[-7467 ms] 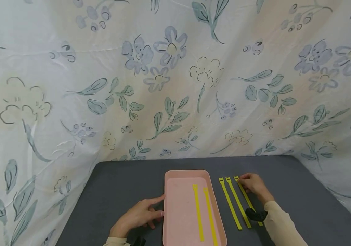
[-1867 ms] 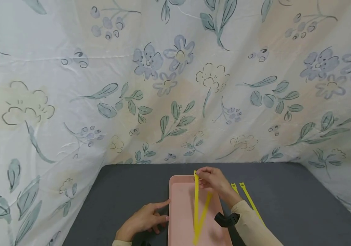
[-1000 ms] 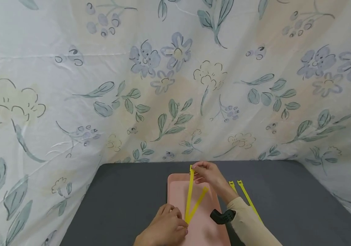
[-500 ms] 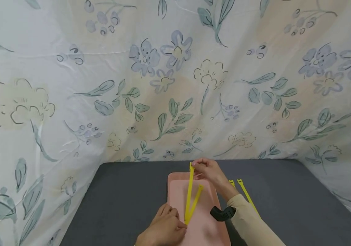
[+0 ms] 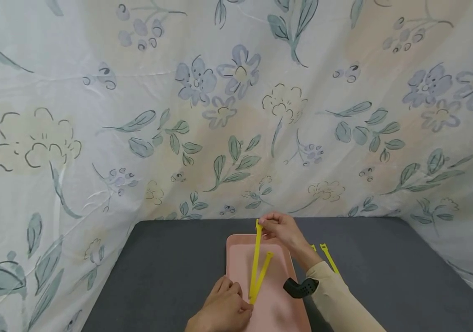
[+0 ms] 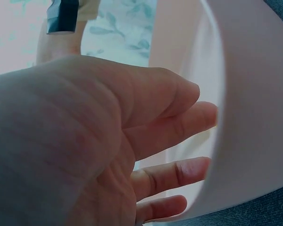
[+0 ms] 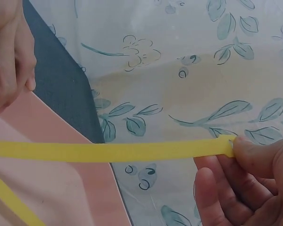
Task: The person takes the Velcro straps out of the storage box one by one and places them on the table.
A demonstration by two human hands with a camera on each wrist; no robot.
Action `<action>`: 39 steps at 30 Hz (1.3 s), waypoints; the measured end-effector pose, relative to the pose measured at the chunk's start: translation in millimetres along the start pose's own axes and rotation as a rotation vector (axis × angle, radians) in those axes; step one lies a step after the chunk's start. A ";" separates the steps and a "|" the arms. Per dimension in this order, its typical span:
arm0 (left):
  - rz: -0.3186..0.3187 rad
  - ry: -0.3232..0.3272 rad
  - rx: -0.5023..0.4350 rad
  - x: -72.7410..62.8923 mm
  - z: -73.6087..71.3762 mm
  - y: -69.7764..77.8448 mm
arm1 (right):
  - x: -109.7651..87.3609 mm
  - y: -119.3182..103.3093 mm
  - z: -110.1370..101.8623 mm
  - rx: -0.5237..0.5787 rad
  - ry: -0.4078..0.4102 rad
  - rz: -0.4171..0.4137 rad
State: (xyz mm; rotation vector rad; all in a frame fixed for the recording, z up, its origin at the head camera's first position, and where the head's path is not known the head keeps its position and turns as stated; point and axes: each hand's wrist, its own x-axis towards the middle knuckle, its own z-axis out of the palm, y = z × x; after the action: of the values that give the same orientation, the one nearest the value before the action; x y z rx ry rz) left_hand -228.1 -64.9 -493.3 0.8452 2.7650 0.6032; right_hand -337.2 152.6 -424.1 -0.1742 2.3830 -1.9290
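In the head view my right hand (image 5: 282,230) pinches the slotted head of a yellow cable strap (image 5: 256,263) between thumb and fingers. The strap stands steeply over the pink tray (image 5: 278,313). A second yellow strap (image 5: 262,276) slants inside the tray, its lower end meeting that of the first. At these lower ends, the curled fingers of my left hand (image 5: 221,309) grip the straps; that hand hides part of the contact. The right wrist view shows the held strap (image 7: 108,153) stretching straight across. In the left wrist view the tray rim hides some left fingertips.
On the dark table (image 5: 170,258), right of the tray, lie two more yellow straps; one (image 5: 329,259) shows beyond my right forearm, the other (image 5: 313,247) is mostly covered by it. A floral cloth (image 5: 203,152) hangs behind the table.
My right hand has gone from the table straps to above the tray with one strap. My left hand has moved from the tray's side onto the lower ends. The slanting strap has swung left.
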 end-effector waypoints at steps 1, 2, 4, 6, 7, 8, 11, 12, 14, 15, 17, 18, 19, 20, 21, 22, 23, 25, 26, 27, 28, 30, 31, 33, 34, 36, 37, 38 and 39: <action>0.000 0.002 0.005 0.7 0.3 0.3 | 0.0 0.2 -0.2 0.004 0.009 0.004; 0.000 0.003 0.009 1.2 0.0 1.0 | -0.2 0.0 -0.4 0.009 0.016 0.007; -0.004 -0.001 0.023 2.5 -0.7 2.5 | -0.4 -0.7 -0.9 0.014 0.021 0.013; -0.009 -0.002 0.031 3.5 -0.8 3.5 | -0.4 -1.8 -2.0 0.017 0.020 0.021; -0.008 -0.001 0.036 3.8 -0.8 4.0 | -0.3 -2.6 -2.9 0.019 0.024 0.022; -0.010 -0.002 0.037 4.0 -0.7 4.5 | -0.2 -4.0 -4.1 0.019 0.030 0.020; -0.010 0.004 0.036 4.3 0.6 4.8 | 1.2 -8.6 -8.4 0.050 0.069 0.008; -0.011 0.006 0.033 4.3 0.7 4.9 | 1.7 -10.0 -9.9 0.057 0.078 0.001; -0.015 0.004 0.027 4.1 0.6 5.1 | 2.3 -12.7 -12.7 0.068 0.083 -0.011; -0.018 0.003 0.022 4.1 0.6 5.0 | 2.5 -13.3 -14.0 0.078 0.080 -0.010; -0.013 -0.003 0.015 3.7 -0.5 4.9 | 2.7 -14.0 -16.2 0.085 0.061 -0.013; -0.012 -0.011 0.007 3.9 -0.9 4.6 | 2.8 -14.2 -17.5 0.088 0.056 -0.008; -0.009 -0.019 -0.003 4.0 -1.6 4.2 | 2.6 -15.1 -18.5 0.099 0.054 -0.007; -0.002 -0.027 -0.008 4.1 -2.5 3.8 | 2.3 -16.0 -19.3 0.109 0.052 -0.007; 0.006 -0.034 -0.015 3.8 -4.2 3.6 | 2.2 -17.0 -20.3 0.118 0.049 -0.007; 0.014 -0.038 -0.022 3.4 -6.5 3.2 | 1.9 -18.4 -21.0 0.124 0.046 -0.006; 0.023 -0.035 -0.035 2.8 -9.0 2.5 | 1.5 -20.2 -21.9 0.128 0.042 -0.005; 0.036 -0.001 -0.063 1.2 -16.0 -0.5 | 0.0 -23.9 -23.5 0.137 0.032 -0.007; 0.045 0.035 -0.075 0.0 -20.2 -2.7 | -0.5 -25.4 -24.4 0.140 0.028 -0.010; 0.037 0.067 -0.095 -1.5 -24.7 -5.7 | -0.9 -26.7 -26.0 0.141 0.021 -0.016; 0.027 0.103 -0.113 -2.7 -28.9 -9.8 | -1.4 -28.3 -27.3 0.143 0.018 -0.022; -0.020 0.154 -0.155 -5.5 -36.6 -19.4 | -1.6 -30.9 -30.3 0.148 0.018 -0.034; -0.051 0.160 -0.177 -7.2 -39.9 -24.7 | -1.6 -32.1 -31.8 0.148 0.023 -0.038; -0.117 0.122 -0.221 -10.4 -44.4 -35.3 | -1.3 -33.9 -35.2 0.145 0.032 -0.039; -0.139 0.094 -0.240 -11.5 -45.7 -40.1 | -1.4 -34.9 -36.9 0.141 0.037 -0.038; -0.170 0.029 -0.272 -13.3 -47.0 -47.7 | -1.9 -36.3 -40.4 0.133 0.048 -0.030; -0.176 0.006 -0.288 -13.6 -47.2 -50.2 | -2.3 -37.0 -42.0 0.132 0.056 -0.026; -0.178 -0.010 -0.303 -13.5 -47.0 -52.0 | -2.6 -37.7 -43.8 0.125 0.058 -0.024; -0.176 -0.019 -0.317 -13.0 -46.6 -53.1 | -3.0 -38.5 -45.6 0.122 0.062 -0.024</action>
State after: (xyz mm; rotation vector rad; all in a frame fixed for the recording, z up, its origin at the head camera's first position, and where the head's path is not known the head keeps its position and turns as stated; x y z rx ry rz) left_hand -257.1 -127.6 -473.6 0.5296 2.5907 0.9582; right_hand -338.3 189.4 -377.0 -0.1383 2.3013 -2.1133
